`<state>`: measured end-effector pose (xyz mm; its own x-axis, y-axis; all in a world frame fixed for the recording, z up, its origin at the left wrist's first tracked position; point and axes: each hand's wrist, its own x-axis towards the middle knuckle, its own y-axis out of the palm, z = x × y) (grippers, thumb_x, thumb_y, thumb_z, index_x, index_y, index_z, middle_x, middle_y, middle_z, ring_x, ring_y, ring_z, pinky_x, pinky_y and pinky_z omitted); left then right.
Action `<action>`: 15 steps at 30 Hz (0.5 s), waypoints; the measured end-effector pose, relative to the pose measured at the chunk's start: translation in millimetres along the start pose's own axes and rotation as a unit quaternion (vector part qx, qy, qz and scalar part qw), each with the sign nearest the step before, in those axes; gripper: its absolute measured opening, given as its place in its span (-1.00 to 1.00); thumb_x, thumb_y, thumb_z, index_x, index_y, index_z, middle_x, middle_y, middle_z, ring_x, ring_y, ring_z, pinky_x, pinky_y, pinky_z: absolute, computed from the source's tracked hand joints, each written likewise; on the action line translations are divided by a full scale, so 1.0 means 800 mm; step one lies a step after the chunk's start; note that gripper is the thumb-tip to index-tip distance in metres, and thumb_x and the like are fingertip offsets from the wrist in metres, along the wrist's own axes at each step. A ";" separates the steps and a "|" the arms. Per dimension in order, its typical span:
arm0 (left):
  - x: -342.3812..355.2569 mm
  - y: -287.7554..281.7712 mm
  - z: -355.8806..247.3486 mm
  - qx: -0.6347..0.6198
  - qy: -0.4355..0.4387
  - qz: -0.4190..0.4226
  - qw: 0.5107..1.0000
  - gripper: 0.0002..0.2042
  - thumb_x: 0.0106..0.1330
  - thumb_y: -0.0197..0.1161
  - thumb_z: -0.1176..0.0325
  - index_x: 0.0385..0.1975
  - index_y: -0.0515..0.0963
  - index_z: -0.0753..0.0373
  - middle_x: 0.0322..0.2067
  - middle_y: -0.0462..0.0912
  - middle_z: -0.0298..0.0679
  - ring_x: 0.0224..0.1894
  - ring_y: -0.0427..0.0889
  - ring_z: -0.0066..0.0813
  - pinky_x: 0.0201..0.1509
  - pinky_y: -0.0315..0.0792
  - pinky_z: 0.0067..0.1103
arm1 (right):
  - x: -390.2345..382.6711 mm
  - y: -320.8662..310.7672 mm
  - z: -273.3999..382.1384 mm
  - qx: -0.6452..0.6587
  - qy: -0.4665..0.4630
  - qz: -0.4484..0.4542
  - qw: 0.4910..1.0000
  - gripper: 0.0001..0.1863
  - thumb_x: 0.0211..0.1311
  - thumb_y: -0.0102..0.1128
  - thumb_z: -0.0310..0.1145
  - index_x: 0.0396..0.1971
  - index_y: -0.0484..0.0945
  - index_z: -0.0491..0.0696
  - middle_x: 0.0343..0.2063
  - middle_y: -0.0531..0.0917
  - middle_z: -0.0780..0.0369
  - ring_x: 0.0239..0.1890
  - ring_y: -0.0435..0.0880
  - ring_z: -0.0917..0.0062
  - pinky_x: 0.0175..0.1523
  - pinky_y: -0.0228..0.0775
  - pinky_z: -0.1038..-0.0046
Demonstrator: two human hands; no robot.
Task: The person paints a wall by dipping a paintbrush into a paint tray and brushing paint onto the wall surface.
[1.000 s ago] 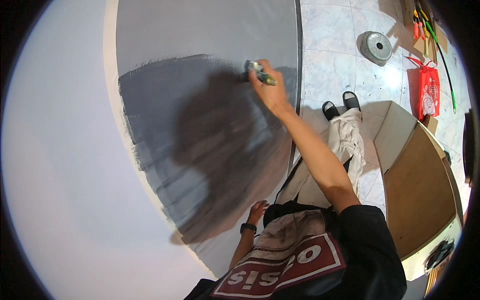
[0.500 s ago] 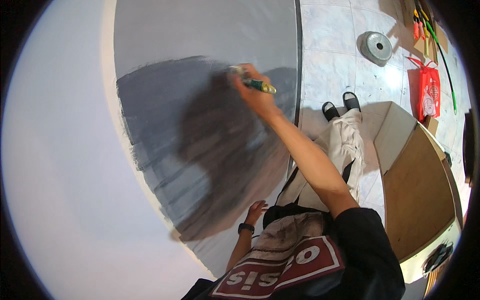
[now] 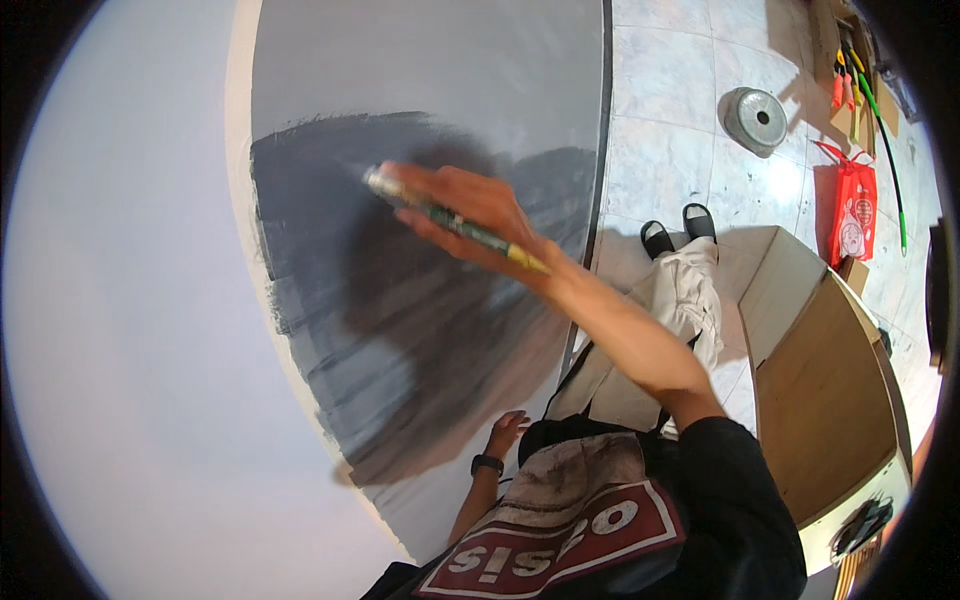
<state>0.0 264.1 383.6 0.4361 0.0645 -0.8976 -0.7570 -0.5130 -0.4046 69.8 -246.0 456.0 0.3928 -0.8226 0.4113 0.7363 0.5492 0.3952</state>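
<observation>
My right hand (image 3: 485, 200) is closed round a paintbrush (image 3: 468, 232) with a green and yellow handle. Its pale bristle end is against or very close to a wall panel (image 3: 440, 60), somewhat blurred. Darker grey paint (image 3: 300, 210) covers the panel's middle in broad strokes, and my arm's shadow falls across it. Low beside the panel, my left hand (image 3: 508, 430) holds nothing, its fingers loosely extended; a dark watch (image 3: 487, 464) is on that wrist.
A cream strip (image 3: 241, 80) borders the grey, with white wall (image 3: 130, 300) beyond. On the tiled floor stand an upturned round metal basin (image 3: 757, 121), a red bag (image 3: 853, 212) and a wooden cabinet (image 3: 830, 390). Tools with coloured handles (image 3: 848, 85) lie at the far right.
My right hand has swept the brush leftward and slightly down across the dark paint, toward the cream strip. My left hand stays nearly where it was. The view has shifted slightly.
</observation>
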 end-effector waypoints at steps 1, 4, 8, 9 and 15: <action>0.000 0.001 -0.001 -0.002 -0.005 -0.003 1.000 -0.61 0.39 0.25 0.06 0.04 0.55 0.21 -0.11 0.70 -0.24 -0.14 0.63 -0.49 -0.13 0.44 -0.56 | 0.000 -0.006 -0.005 -0.066 -0.124 0.043 0.989 -0.43 0.26 0.29 -0.41 0.28 0.42 0.18 -0.36 0.64 0.27 -0.39 0.65 0.44 -0.26 0.59 0.43; 0.000 0.004 0.001 -0.011 0.025 0.017 0.999 -0.59 0.39 0.25 0.05 0.04 0.55 0.24 -0.11 0.70 -0.22 -0.14 0.64 -0.46 -0.09 0.46 -0.53 | -0.001 -0.046 -0.057 -0.094 -0.112 0.202 0.968 -0.36 0.24 0.26 -0.40 0.34 0.34 0.23 -0.30 0.63 0.27 -0.28 0.67 0.40 -0.20 0.63 0.34; 0.000 0.000 0.014 -0.040 0.013 0.016 0.999 -0.57 0.40 0.24 0.05 0.06 0.53 0.26 -0.09 0.69 -0.20 -0.12 0.63 -0.44 0.00 0.47 -0.50 | -0.015 -0.108 -0.135 -0.298 -0.090 0.340 0.887 -0.48 0.28 0.17 -0.35 0.27 0.41 0.18 -0.24 0.65 0.21 -0.22 0.69 0.30 -0.15 0.61 0.29; -0.004 0.006 0.009 -0.019 -0.002 0.004 1.000 -0.57 0.40 0.24 0.06 0.06 0.52 0.28 -0.09 0.69 -0.19 -0.10 0.63 -0.43 0.04 0.46 -0.48 | -0.012 -0.128 -0.136 -0.329 -0.034 0.392 0.858 -0.53 0.28 0.14 -0.35 0.22 0.46 0.15 -0.25 0.67 0.17 -0.23 0.70 0.25 -0.14 0.60 0.25; 0.005 0.026 -0.005 -0.040 0.005 0.014 0.999 -0.58 0.41 0.24 0.10 0.05 0.52 0.33 -0.08 0.67 -0.15 -0.01 0.62 -0.40 0.11 0.45 -0.46 | 0.045 -0.130 -0.120 -0.392 0.084 0.442 0.802 -0.61 0.18 0.20 -0.41 0.06 0.59 0.00 -0.37 0.72 0.06 -0.32 0.72 0.17 -0.15 0.57 0.17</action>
<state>-11.9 249.9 372.5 0.4212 0.0413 -0.9060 -0.7269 -0.5821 -0.3644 60.2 -347.2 350.7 0.9730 -0.2062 0.1038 0.2229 0.7216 -0.6554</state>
